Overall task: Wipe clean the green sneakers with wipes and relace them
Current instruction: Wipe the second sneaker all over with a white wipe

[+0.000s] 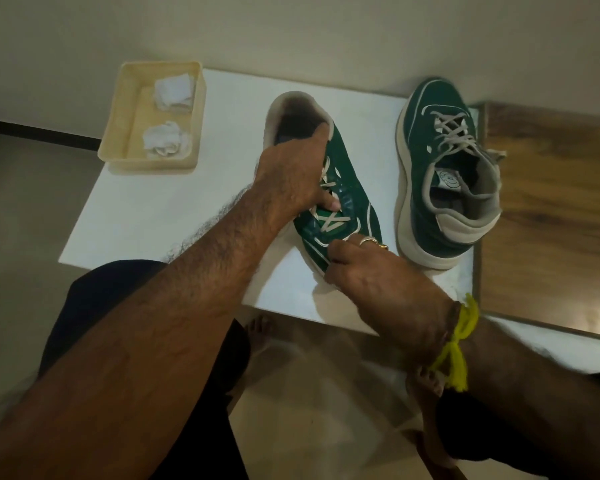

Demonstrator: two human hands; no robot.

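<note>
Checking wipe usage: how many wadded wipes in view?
2, both in the beige tray: far wipe, near wipe. Another may be hidden under the right hand.

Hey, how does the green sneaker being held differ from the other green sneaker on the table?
The held sneaker points its toe toward the person; the other sneaker points its toe away. The held sneaker is gripped at the collar by the left hand, with the right hand at its toe end; the other sneaker stands untouched. The held sneaker's lace looks loose and partly threaded; the other sneaker's lace is crossed all the way up. Both are green with pale soles, on the white table.
</note>
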